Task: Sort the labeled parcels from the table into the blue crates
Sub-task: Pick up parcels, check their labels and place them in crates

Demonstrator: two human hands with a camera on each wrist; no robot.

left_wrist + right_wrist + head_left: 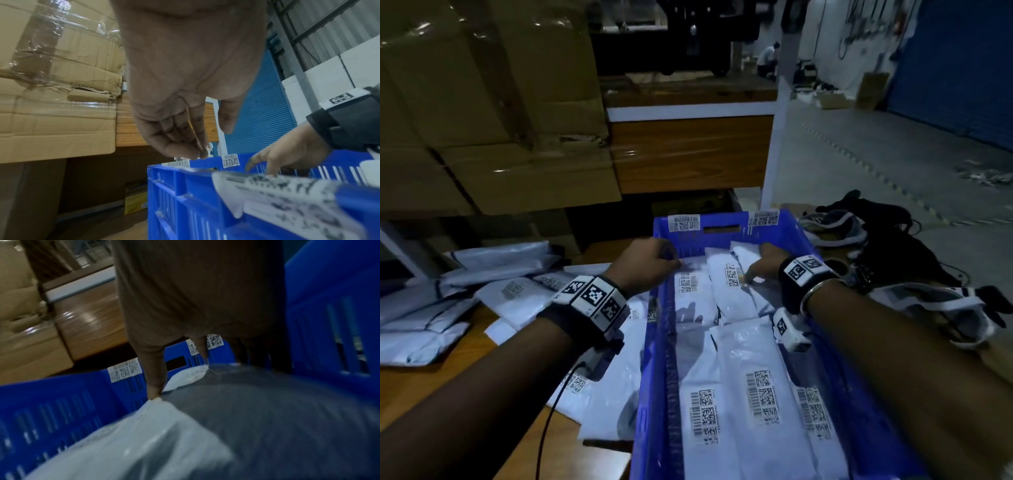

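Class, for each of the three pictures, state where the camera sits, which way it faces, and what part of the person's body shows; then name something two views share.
Head: worn high, facing forward and down at the blue plastic crate of white labelled parcels; both forearms, left hand, right hand.
Left wrist: under the left hand, looking along curled empty fingers over the crate rim; right hand beyond.
Right wrist: inside the crate, facing its far wall; straight fingers touch a parcel.
Shared: the crate's barcode stickers.
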